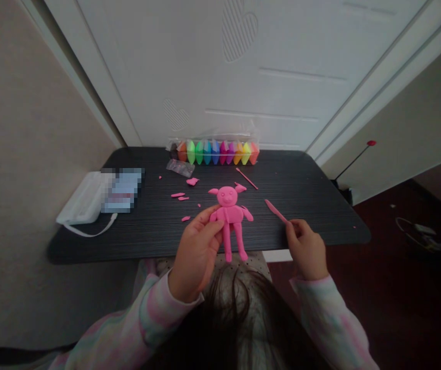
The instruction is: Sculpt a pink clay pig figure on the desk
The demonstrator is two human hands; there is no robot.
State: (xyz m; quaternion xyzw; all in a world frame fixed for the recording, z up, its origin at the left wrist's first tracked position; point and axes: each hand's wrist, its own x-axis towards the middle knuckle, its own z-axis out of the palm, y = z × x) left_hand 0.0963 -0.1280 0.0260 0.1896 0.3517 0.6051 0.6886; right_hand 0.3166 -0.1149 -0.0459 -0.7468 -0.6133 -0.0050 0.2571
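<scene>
A pink clay pig figure (235, 215), with ears, a snout, arms and long legs, is pinched at its side by my left hand (199, 246). It is held up over the front edge of the dark table (135, 239). My right hand (308, 249) grips a pink modelling knife (275, 209) by its lower end, the blade pointing up and left, apart from the figure. Behind the figure lies a thin pink stick tool (247, 179). Loose pink clay bits (192, 181) are scattered to its left.
A clear pack of coloured clay (215, 152) stands along the back edge, with a crumpled clear wrapper (180, 167) before it. At the left are a white case (87, 198) with a strap and a blurred blue item (125, 190). A white door (189, 61) rises behind the table.
</scene>
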